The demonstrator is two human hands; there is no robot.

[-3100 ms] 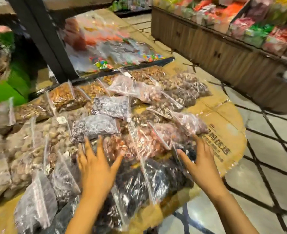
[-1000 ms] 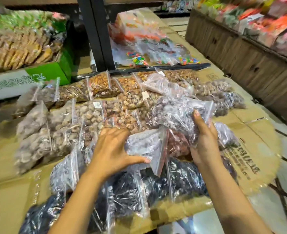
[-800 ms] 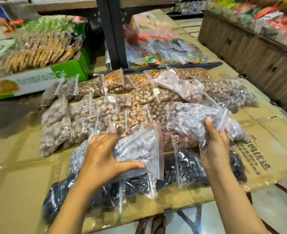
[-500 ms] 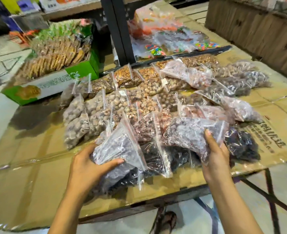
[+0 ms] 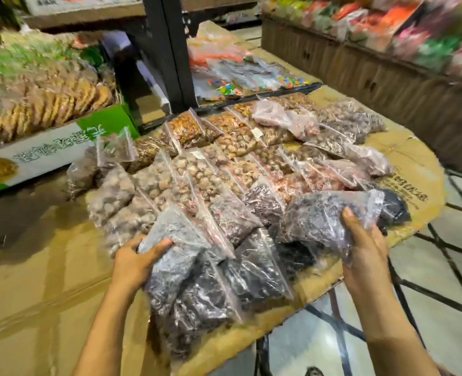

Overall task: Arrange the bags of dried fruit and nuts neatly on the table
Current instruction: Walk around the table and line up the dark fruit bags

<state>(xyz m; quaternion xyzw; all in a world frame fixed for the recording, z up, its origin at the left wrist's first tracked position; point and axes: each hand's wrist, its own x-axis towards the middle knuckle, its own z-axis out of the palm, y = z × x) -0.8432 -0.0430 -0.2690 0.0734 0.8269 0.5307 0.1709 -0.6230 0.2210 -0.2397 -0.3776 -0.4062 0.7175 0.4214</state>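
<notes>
Several clear zip bags of nuts and dried fruit lie in rows on a cardboard-covered table (image 5: 39, 289). Pale nut bags (image 5: 197, 175) fill the middle, and dark fruit bags (image 5: 254, 270) sit along the near edge. My left hand (image 5: 134, 264) grips a bag of dark dried fruit (image 5: 172, 240) at the near left end of the rows. My right hand (image 5: 365, 251) grips a second dark fruit bag (image 5: 319, 218), lifted a little above the near right bags.
A green and white carton (image 5: 48, 147) of biscuits stands at the back left. A black post (image 5: 167, 50) rises behind the rows, with candy bags (image 5: 240, 74) beyond it. A wooden display counter (image 5: 373, 71) runs along the right, past a tiled floor aisle (image 5: 441, 267).
Both hands each picked up a dark fruit bag from the pile and brought it down toward the near edge. The left bag moved to the left end of the front row.
</notes>
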